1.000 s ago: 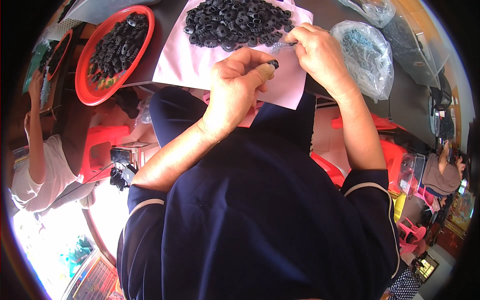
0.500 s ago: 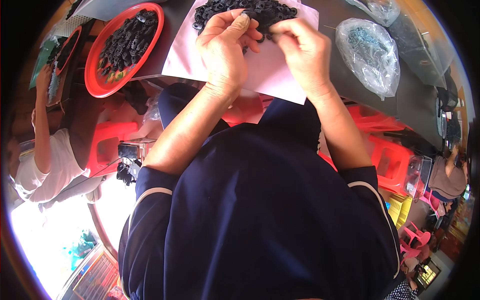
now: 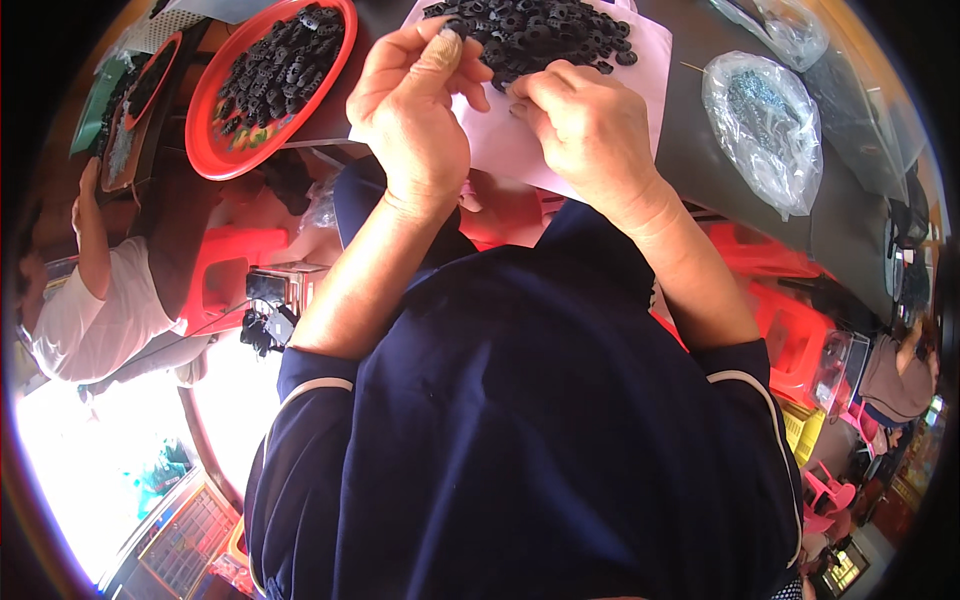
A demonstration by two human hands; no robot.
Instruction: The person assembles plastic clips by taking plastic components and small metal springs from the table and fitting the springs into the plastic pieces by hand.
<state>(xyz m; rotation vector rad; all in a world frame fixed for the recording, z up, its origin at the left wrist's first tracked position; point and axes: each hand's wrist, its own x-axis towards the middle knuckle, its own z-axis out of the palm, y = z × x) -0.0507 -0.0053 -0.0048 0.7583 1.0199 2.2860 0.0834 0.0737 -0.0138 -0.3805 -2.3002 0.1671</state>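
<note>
A small black part (image 3: 456, 27) sits between the thumb and fingers of my left hand (image 3: 415, 130), raised at the left edge of a pink cloth (image 3: 635, 90). My right hand (image 3: 595, 135) is closed in a pinch just below a heap of small black ring-shaped parts (image 3: 550, 35). Whatever its fingertips hold is too small to make out. The heap lies on the cloth, beyond both hands.
A red basin (image 3: 202, 135) of similar black parts stands at the left. On the dark table (image 3: 690, 130) to the right lies a clear plastic bag (image 3: 785, 150) of small bluish pieces. A person in a white shirt (image 3: 110, 310) sits far left, near a red stool (image 3: 215, 280).
My left hand has moved left, away from the heap, with the black part. My right hand has shifted down and left and stays pinched. The whole view has shifted slightly.
</note>
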